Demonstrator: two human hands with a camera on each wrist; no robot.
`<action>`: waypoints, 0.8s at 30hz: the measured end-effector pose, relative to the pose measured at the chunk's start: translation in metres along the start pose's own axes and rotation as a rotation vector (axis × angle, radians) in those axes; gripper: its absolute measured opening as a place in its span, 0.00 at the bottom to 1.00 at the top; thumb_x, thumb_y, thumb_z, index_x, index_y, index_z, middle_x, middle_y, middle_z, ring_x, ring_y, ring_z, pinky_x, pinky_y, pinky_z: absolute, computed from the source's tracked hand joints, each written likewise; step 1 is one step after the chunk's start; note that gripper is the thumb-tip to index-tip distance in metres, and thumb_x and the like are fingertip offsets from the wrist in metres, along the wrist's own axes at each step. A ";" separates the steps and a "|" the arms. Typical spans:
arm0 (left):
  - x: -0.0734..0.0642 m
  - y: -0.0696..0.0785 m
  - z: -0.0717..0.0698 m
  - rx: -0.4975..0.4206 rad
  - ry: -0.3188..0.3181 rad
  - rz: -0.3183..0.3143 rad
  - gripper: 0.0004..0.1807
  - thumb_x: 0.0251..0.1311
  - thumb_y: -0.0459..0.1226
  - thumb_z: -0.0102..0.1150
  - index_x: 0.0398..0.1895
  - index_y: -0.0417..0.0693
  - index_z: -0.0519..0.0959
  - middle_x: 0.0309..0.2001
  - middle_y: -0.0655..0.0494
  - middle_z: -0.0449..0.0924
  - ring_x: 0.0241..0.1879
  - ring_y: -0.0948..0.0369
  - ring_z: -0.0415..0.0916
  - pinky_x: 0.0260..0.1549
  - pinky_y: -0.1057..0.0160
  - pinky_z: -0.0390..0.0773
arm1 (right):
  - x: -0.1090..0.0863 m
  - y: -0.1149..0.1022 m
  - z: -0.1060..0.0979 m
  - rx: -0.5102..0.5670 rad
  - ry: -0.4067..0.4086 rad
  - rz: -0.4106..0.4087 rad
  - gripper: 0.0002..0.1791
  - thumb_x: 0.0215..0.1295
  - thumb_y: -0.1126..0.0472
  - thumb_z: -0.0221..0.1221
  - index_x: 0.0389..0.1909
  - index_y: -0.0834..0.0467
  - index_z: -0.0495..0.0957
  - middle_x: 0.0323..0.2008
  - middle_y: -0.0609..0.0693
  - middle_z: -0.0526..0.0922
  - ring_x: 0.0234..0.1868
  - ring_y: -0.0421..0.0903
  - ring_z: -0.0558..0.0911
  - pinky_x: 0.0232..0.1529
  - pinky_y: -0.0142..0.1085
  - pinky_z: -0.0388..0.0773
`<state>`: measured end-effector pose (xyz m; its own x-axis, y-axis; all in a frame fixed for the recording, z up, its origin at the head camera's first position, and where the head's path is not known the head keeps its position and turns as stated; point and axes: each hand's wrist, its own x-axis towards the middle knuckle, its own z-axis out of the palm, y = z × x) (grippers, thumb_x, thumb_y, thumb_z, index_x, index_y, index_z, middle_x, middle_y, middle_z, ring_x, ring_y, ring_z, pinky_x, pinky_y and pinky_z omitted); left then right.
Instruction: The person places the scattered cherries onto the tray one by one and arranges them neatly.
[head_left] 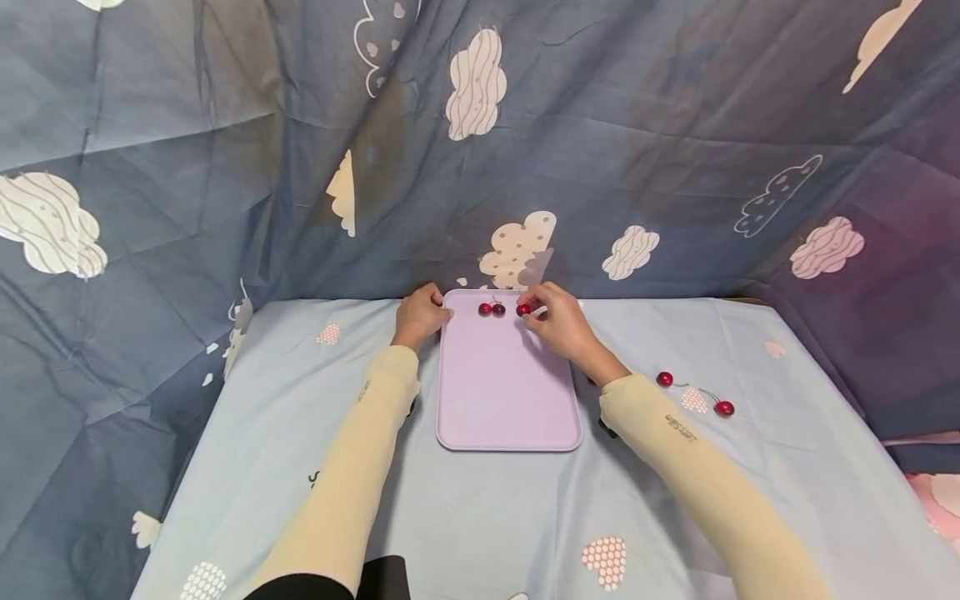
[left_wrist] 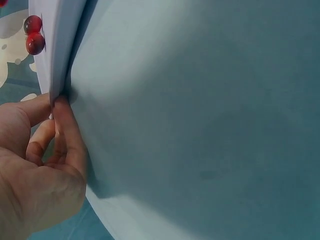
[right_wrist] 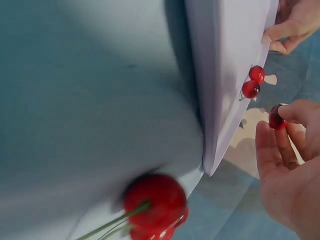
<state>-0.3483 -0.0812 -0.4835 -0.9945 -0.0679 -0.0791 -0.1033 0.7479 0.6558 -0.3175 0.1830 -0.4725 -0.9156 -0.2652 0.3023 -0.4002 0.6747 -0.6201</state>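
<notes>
A lilac tray [head_left: 510,383] lies on the cloth-covered table. My left hand [head_left: 420,315] pinches its far left corner, thumb on the rim and fingers below, as the left wrist view shows. Over the tray's far right part, my right hand [head_left: 558,321] pinches a dark red cherry [right_wrist: 276,117] between thumb and fingertips. Left of it, two cherries [head_left: 492,309] sit side by side near the far rim, with a stem showing; the same cherries [left_wrist: 34,34] appear in the left wrist view.
Two stemmed cherries [head_left: 694,393] lie on the pale blue cloth [head_left: 750,483] right of the tray. More cherries [right_wrist: 156,202] with green stems are close to the tray's right side, mostly hidden by my right forearm in the head view. A dark cloud-print curtain [head_left: 570,150] hangs behind.
</notes>
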 end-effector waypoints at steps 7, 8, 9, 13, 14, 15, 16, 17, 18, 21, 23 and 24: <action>0.002 0.001 0.005 -0.028 0.005 -0.013 0.11 0.66 0.40 0.68 0.38 0.49 0.74 0.38 0.51 0.79 0.44 0.50 0.75 0.50 0.54 0.72 | 0.017 -0.001 0.010 -0.091 -0.077 0.026 0.11 0.63 0.73 0.65 0.47 0.64 0.83 0.49 0.60 0.83 0.50 0.56 0.87 0.53 0.48 0.85; 0.002 0.002 0.006 -0.031 0.008 -0.014 0.11 0.66 0.40 0.68 0.38 0.49 0.74 0.38 0.51 0.78 0.43 0.51 0.75 0.50 0.54 0.72 | 0.019 -0.001 0.010 -0.102 -0.085 0.032 0.11 0.63 0.73 0.65 0.47 0.64 0.83 0.49 0.60 0.83 0.50 0.56 0.87 0.54 0.48 0.84; 0.003 0.001 0.007 -0.035 0.009 -0.015 0.11 0.66 0.40 0.68 0.38 0.49 0.74 0.38 0.51 0.78 0.43 0.51 0.75 0.49 0.54 0.72 | 0.020 0.000 0.010 -0.113 -0.090 0.032 0.11 0.63 0.73 0.65 0.47 0.64 0.83 0.49 0.60 0.83 0.50 0.56 0.87 0.54 0.48 0.84; 0.004 0.002 0.008 -0.039 0.012 -0.017 0.11 0.67 0.41 0.68 0.38 0.49 0.74 0.38 0.51 0.78 0.43 0.51 0.75 0.49 0.55 0.72 | 0.024 0.004 0.010 -0.132 -0.098 0.037 0.11 0.63 0.74 0.65 0.46 0.64 0.82 0.48 0.61 0.84 0.49 0.56 0.86 0.54 0.49 0.83; 0.004 0.002 0.008 -0.040 0.010 -0.019 0.11 0.67 0.41 0.68 0.38 0.49 0.74 0.38 0.51 0.78 0.43 0.51 0.75 0.49 0.55 0.71 | 0.025 0.005 0.011 -0.135 -0.102 0.038 0.11 0.63 0.74 0.65 0.45 0.64 0.82 0.48 0.61 0.84 0.49 0.56 0.87 0.54 0.49 0.83; 0.004 0.002 0.007 -0.040 0.008 -0.023 0.11 0.67 0.41 0.68 0.38 0.49 0.74 0.37 0.51 0.77 0.43 0.51 0.75 0.48 0.55 0.71 | 0.026 0.006 0.012 -0.138 -0.107 0.040 0.11 0.63 0.74 0.65 0.45 0.64 0.82 0.47 0.60 0.84 0.49 0.56 0.86 0.54 0.49 0.83; 0.004 0.002 0.007 -0.038 0.006 -0.026 0.12 0.67 0.41 0.69 0.38 0.49 0.74 0.37 0.51 0.77 0.43 0.51 0.75 0.48 0.55 0.71 | 0.026 0.006 0.013 -0.138 -0.114 0.045 0.11 0.63 0.74 0.65 0.45 0.63 0.82 0.47 0.60 0.84 0.49 0.55 0.86 0.54 0.49 0.82; 0.004 0.001 0.006 -0.033 0.004 -0.030 0.12 0.67 0.41 0.68 0.38 0.49 0.74 0.37 0.52 0.76 0.43 0.51 0.75 0.47 0.55 0.70 | 0.027 0.007 0.014 -0.139 -0.121 0.046 0.11 0.63 0.74 0.65 0.45 0.63 0.82 0.47 0.60 0.85 0.49 0.55 0.86 0.54 0.49 0.82; 0.004 0.001 0.005 -0.033 0.000 -0.033 0.12 0.67 0.41 0.69 0.38 0.49 0.73 0.37 0.51 0.76 0.43 0.51 0.74 0.47 0.55 0.70 | 0.028 0.008 0.015 -0.143 -0.129 0.048 0.11 0.63 0.74 0.65 0.45 0.63 0.83 0.46 0.60 0.85 0.48 0.55 0.86 0.54 0.48 0.82; 0.004 0.000 0.002 -0.031 -0.006 -0.037 0.12 0.67 0.41 0.68 0.39 0.49 0.73 0.37 0.51 0.76 0.43 0.51 0.74 0.46 0.55 0.70 | 0.030 0.010 0.018 -0.161 -0.139 0.047 0.11 0.63 0.73 0.65 0.45 0.62 0.83 0.46 0.59 0.85 0.49 0.54 0.86 0.54 0.48 0.82; 0.005 0.000 0.002 -0.025 -0.005 -0.036 0.11 0.67 0.41 0.68 0.39 0.49 0.73 0.38 0.51 0.76 0.44 0.51 0.75 0.47 0.55 0.70 | 0.033 0.011 0.020 -0.176 -0.141 0.043 0.11 0.63 0.73 0.65 0.45 0.61 0.83 0.46 0.58 0.85 0.49 0.54 0.86 0.55 0.48 0.82; 0.005 -0.001 0.002 -0.028 -0.004 -0.037 0.11 0.68 0.41 0.68 0.39 0.49 0.73 0.38 0.51 0.76 0.44 0.51 0.75 0.47 0.55 0.70 | 0.034 0.011 0.021 -0.182 -0.143 0.043 0.11 0.64 0.73 0.65 0.46 0.61 0.83 0.47 0.58 0.85 0.49 0.55 0.86 0.55 0.49 0.82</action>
<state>-0.3530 -0.0809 -0.4856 -0.9899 -0.0927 -0.1069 -0.1406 0.7264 0.6728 -0.3537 0.1671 -0.4838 -0.9329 -0.3198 0.1653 -0.3592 0.7971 -0.4854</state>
